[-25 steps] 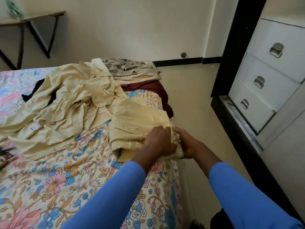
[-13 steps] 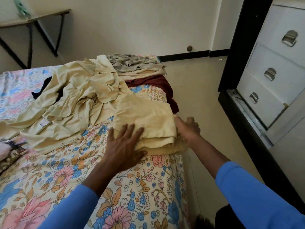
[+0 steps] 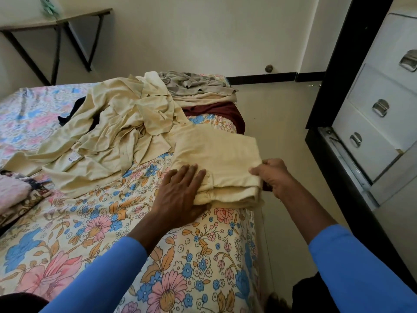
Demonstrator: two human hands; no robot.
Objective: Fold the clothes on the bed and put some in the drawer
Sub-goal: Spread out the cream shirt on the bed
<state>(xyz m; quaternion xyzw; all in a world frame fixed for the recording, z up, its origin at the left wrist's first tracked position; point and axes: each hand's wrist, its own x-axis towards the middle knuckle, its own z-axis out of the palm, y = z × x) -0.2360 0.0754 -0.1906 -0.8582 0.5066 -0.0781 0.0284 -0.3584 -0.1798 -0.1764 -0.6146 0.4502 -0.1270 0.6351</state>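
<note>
A folded cream cloth (image 3: 220, 159) lies at the right edge of the bed (image 3: 126, 233), which has a floral sheet. My left hand (image 3: 180, 195) lies flat with straight fingers against the cloth's near left corner. My right hand (image 3: 272, 175) pinches the cloth's right edge, thumb on top. A loose heap of cream clothes (image 3: 112, 132) spreads across the middle of the bed. White drawers (image 3: 379, 109) with metal handles stand to the right, and the lowest drawer is slightly pulled out.
At the bed's far end lie grey and beige clothes (image 3: 194, 86) over a maroon cloth (image 3: 223, 114). A dark garment (image 3: 74, 111) peeks out under the heap. Folded patterned clothes (image 3: 18, 197) sit at the left edge. A wall shelf (image 3: 56, 23) hangs at the back left. Bare floor (image 3: 277, 132) separates bed and drawers.
My left hand has slid right, from the sheet onto the cloth's near left corner. My right hand has come up from behind the cloth's edge and now pinches it.
</note>
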